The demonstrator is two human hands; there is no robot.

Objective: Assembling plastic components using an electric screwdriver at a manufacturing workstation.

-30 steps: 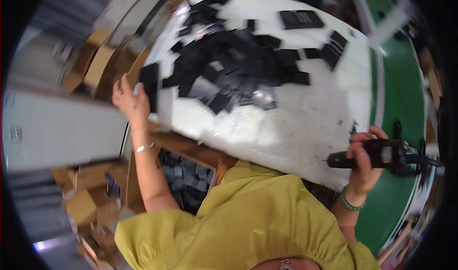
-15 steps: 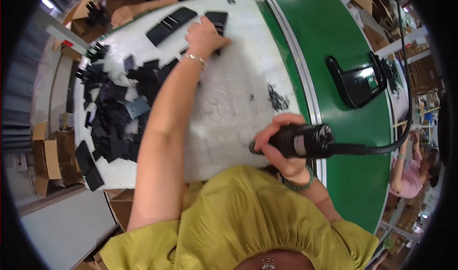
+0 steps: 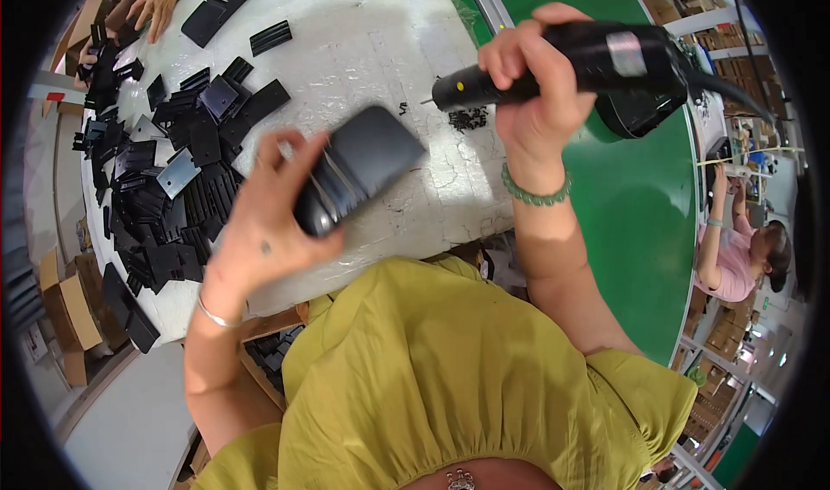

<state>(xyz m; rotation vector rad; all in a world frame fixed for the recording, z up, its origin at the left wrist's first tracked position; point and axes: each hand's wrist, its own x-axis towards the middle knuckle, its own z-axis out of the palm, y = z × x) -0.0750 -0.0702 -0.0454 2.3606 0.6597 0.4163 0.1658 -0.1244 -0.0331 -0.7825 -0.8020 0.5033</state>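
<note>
two hands to log, both occupied. found left hand [image 3: 264,217] blurred but grasping a dark ridged panel [image 3: 380,148] by its slotted end, tilted over the white-wrapped table [image 3: 372,32]. found right hand [image 3: 540,83] closed round a black corded driver [image 3: 596,62], bit [image 3: 426,101] pointing left, near small black screws [image 3: 469,120]; could not tell whether touching anything.

compared with half a second earlier: had seen left hand out at the far panels, now saw it drawn back nearer, part in grip. saw the driver shifted too, from the near side of the screws up beside them. judged this to mean part and tool brought close together, with neither hand free.

farther left, noted a heap of loose black plates [image 3: 173,174]. beyond, noted a long panel [image 3: 216,10], a smaller slatted piece [image 3: 271,38] and another person's hand [image 3: 156,7]. rightward, noted a black housing [image 3: 644,118] on a green surface [image 3: 635,209], partly hidden.
</note>
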